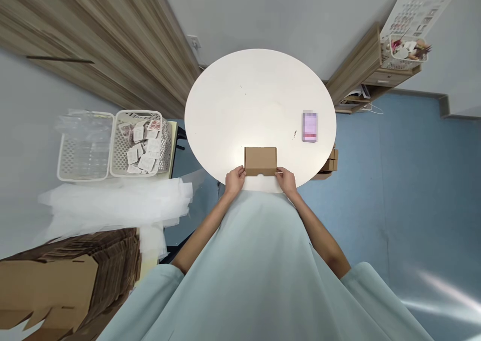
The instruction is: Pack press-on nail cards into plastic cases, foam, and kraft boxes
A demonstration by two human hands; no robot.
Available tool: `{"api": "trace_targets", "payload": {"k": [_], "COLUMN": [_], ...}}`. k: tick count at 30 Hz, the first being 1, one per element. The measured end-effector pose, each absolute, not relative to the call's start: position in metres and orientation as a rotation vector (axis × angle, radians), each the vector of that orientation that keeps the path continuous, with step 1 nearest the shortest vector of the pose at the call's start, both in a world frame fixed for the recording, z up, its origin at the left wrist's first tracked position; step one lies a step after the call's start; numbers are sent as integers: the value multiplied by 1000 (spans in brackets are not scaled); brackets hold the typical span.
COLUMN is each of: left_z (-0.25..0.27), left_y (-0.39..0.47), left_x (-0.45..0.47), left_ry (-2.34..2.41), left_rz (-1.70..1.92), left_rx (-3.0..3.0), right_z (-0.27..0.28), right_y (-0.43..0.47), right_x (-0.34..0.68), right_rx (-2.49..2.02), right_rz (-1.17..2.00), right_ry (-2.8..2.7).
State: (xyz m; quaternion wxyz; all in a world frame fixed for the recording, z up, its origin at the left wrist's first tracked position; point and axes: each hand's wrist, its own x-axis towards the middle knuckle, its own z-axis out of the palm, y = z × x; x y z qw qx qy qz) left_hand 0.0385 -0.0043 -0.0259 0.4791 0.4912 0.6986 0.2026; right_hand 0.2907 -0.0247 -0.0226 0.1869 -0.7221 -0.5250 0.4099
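A small brown cardboard box rests near the front edge of the round white table, its lid folded over and a notch showing in its front edge. My left hand grips the box's front left corner, fingers bent against its side. At the opposite corner, my right hand holds the box between thumb and fingers. What the inner fingertips do against the cardboard is partly hidden.
A phone-like item, blurred, lies on the table's right side. To the left stand a white basket of small packets, a basket of clear plastic, white wrapping sheets and stacked flat cardboard. Small boxes sit below the table at right.
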Motion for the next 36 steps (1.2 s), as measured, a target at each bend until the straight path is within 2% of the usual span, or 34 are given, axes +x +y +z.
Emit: {"api": "trace_targets", "payload": {"k": [8,13,20,36], "left_z": [-18,12,64,13], "left_y": [-3,-8,-10,-2], "left_x": [43,39,36,35], "left_ry": [1641,1653,1720,1500], "left_rz": [571,633,614,623], "left_rx": [1095,1137,1363,1248], "right_z": [-40,1,57,14], "right_y": [-22,-21,-14,-10], "right_x": [294,299,313,336], "right_rx": [-1895,-1703,-1891,-1731], "right_rz": [1069,1127,1119,1372], "right_ry": [-1507,-1592,-1529,-1390]}}
